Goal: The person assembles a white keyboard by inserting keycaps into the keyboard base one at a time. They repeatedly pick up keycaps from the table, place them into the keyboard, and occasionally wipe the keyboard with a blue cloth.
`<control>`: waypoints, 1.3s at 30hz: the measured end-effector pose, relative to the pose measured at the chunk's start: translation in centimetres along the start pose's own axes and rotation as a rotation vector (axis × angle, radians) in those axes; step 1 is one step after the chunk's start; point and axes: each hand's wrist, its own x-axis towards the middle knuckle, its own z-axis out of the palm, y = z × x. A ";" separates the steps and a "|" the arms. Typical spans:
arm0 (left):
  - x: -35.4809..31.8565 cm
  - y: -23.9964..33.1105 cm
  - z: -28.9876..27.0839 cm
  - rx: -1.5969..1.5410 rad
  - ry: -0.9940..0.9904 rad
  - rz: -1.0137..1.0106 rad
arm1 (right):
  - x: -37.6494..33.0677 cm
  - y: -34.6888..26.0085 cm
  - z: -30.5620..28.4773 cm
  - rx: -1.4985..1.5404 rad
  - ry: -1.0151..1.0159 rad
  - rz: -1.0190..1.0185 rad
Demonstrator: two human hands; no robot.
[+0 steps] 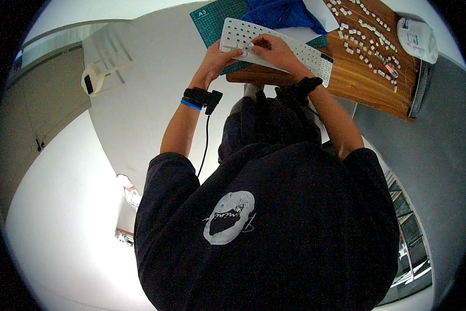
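Note:
A white keyboard (309, 58), most of its keycaps off and rows of small dark sockets showing, lies at a slant over the table's front edge. My left hand (216, 61) is closed on its left end, the thumb lying along the near edge. My right hand (274, 52) is over the board's left half, thumb and fingertips pinched together at a small white keycap (251, 45). Whether that keycap is seated or loose cannot be made out. A few white keys are in place beside my left thumb.
The keyboard overlaps a green cutting mat (207, 26). Behind it lies a crumpled blue cloth (290, 14) with white paper (323, 15). Many loose keycaps (370, 28) are spread over the wooden table (354, 85) at right, near a white plastic jug (418, 40).

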 end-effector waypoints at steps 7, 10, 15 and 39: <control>-0.1 0.1 0.3 0.007 -0.004 0.046 | 0.0 -0.2 -0.9 -0.085 -0.024 -0.060; -0.1 0.0 0.4 0.014 0.003 0.066 | 0.0 -0.7 -0.8 -0.163 -0.039 -0.181; -0.1 0.1 0.4 0.083 -0.003 0.087 | 0.0 -1.6 -0.6 -0.391 -0.021 -0.311; 0.4 -0.7 1.4 0.199 0.086 0.133 | -1.0 -4.2 0.5 -0.650 0.020 -0.372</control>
